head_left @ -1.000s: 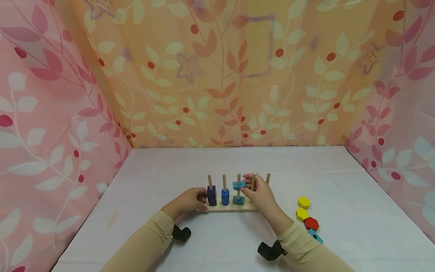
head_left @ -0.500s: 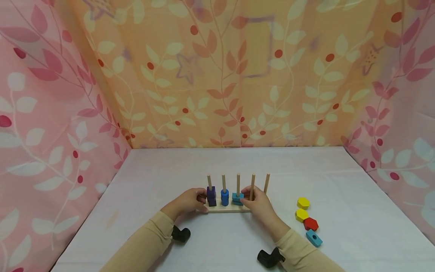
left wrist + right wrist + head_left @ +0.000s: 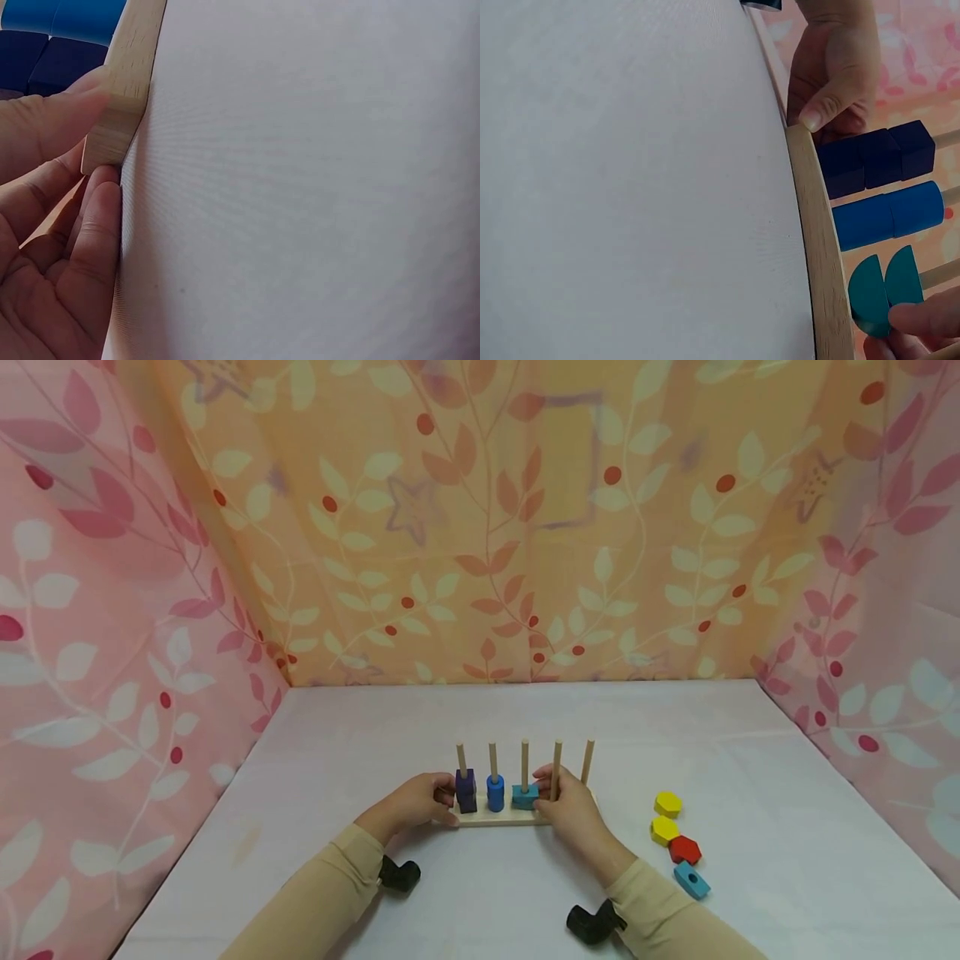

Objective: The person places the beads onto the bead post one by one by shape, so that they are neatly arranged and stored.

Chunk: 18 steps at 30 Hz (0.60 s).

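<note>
- Left hand grips the smooth wooden base's end.
- Right hand pinches the teal half-round blocks on their peg.

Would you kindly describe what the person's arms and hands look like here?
Both arms wear long beige sleeves reaching the wrists. The left hand and right hand are bare, with no gloves or rings visible. A small black camera is strapped under each wrist.

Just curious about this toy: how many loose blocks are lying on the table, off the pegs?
4, in a line right of the peg board: two yellow blocks, a red block, and a teal block nearest the sleeve. None seems hidden.
</note>
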Tool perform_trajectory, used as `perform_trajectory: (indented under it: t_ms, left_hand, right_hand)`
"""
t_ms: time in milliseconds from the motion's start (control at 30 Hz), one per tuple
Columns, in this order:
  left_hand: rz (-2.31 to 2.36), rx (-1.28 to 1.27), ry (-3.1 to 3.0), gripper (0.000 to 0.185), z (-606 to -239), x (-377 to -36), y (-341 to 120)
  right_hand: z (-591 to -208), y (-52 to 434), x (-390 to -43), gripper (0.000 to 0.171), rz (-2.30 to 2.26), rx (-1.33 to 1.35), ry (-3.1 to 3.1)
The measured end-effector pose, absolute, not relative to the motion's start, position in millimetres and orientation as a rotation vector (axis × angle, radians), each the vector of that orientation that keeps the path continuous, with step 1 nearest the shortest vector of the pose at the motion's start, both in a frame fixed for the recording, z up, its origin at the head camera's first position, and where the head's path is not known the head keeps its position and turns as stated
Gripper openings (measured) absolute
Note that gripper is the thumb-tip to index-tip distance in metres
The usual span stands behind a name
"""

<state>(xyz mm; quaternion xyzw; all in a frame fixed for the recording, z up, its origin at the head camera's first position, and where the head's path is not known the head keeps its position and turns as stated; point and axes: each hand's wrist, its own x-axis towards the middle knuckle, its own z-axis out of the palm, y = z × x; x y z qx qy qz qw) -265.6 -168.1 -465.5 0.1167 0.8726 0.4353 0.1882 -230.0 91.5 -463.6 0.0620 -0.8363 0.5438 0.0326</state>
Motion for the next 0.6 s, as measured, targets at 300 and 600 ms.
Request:
perform_trajectory:
  t_ms: [300, 600]
  left_hand:
    - [1.213, 0.3, 2.446, 0.039, -467.0, -265.0, -169.8]
    - [1.207, 0.318, 2.446, 0.04, -467.5, -270.7, -167.7]
  right_hand:
    - [-446.5, 109.2, -218.1, 0.055, 1.585, 0.294, -2.734]
    - [-407.2, 169.6, -198.6, 0.036, 1.51, 0.482, -2.814]
